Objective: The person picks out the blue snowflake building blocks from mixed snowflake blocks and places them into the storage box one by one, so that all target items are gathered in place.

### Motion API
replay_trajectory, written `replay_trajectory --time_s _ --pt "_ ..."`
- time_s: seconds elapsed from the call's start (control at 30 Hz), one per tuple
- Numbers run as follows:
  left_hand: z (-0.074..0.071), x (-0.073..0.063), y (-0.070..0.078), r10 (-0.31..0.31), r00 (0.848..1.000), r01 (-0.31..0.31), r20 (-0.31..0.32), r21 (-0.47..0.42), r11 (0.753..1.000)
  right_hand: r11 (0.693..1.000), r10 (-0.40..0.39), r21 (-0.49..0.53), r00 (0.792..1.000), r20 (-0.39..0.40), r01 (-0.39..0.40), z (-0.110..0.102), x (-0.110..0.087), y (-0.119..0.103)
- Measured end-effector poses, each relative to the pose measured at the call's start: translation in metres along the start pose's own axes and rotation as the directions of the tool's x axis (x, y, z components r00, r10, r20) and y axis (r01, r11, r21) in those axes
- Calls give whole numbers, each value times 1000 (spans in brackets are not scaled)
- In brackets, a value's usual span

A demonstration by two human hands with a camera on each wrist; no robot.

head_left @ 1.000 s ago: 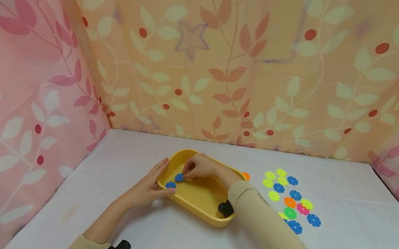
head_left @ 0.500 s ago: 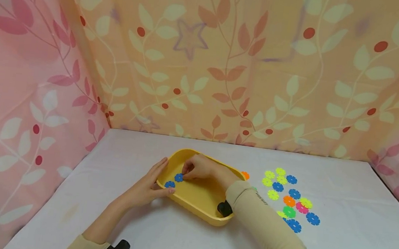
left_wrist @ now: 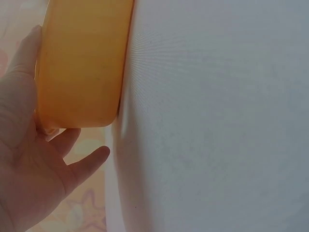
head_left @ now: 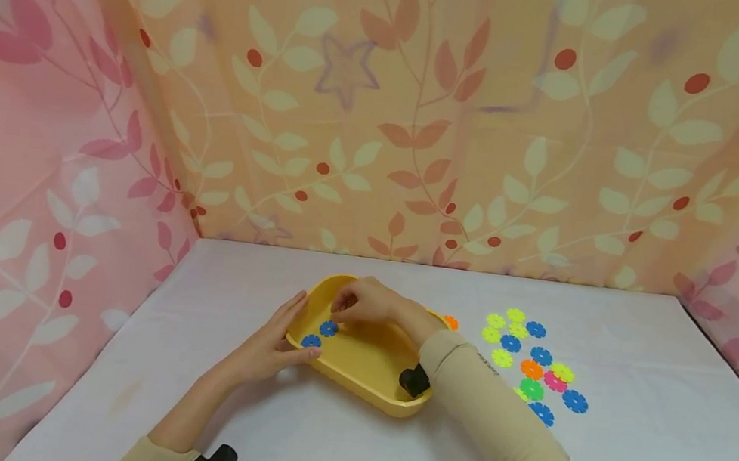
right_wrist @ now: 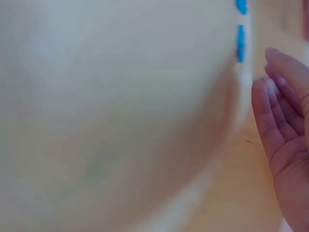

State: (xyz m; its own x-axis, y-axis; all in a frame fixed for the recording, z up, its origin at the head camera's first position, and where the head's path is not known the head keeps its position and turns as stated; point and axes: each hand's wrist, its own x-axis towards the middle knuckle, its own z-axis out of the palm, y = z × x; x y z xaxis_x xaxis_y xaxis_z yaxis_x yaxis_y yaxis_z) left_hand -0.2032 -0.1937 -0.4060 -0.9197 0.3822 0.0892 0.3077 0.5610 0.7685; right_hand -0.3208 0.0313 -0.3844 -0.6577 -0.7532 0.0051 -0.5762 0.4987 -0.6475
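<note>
A yellow plastic tub (head_left: 358, 387) stands on the table with two blue notched discs inside, one blue disc (head_left: 329, 328) by my right hand and another blue disc (head_left: 311, 341) near the left end. My left hand (head_left: 270, 345) rests against the tub's left corner, thumb at the front rim and straight fingers along the outer wall; the left wrist view shows the tub's orange-looking side (left_wrist: 82, 63) beside that hand. Inside the tub, my right hand (head_left: 368, 303) hovers just above the nearer disc. Its loosely bent fingers (right_wrist: 264, 104) hold nothing in the right wrist view.
To the tub's right lie several notched discs, including a green disc (head_left: 532, 389), a pink disc (head_left: 555, 381), and an orange disc (head_left: 531, 369). Another orange disc (head_left: 451, 323) shows behind the tub's right end. Patterned cloth (head_left: 417, 114) hangs along the table's back edge.
My right fingers have come up off the blue disc, which stays in the tub. The left hand keeps its place at the corner, and the head view has shifted slightly.
</note>
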Motion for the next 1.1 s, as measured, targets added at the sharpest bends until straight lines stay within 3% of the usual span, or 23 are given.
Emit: replay_trajectory --time_s 0.23,0.43,0.6,0.8,1.1 --pt "1 1 0 3 1000 -3 -5 -1 1000 996 -54 59 992 -115 61 -36 -17 -14" --pt "3 0 1 23 1000 -23 -18 2 1000 967 20 254 982 -185 29 -67 -53 -8" --pt "4 0 1 28 999 -29 -18 -27 999 961 82 278 966 -245 -11 -85 -91 14" --pt "0 -2 -3 35 999 -35 -15 -22 999 955 162 287 945 -285 -77 -92 -134 49" --pt "-4 -4 -5 43 999 -44 -29 -11 999 945 278 256 913 -299 -204 -82 -184 81"
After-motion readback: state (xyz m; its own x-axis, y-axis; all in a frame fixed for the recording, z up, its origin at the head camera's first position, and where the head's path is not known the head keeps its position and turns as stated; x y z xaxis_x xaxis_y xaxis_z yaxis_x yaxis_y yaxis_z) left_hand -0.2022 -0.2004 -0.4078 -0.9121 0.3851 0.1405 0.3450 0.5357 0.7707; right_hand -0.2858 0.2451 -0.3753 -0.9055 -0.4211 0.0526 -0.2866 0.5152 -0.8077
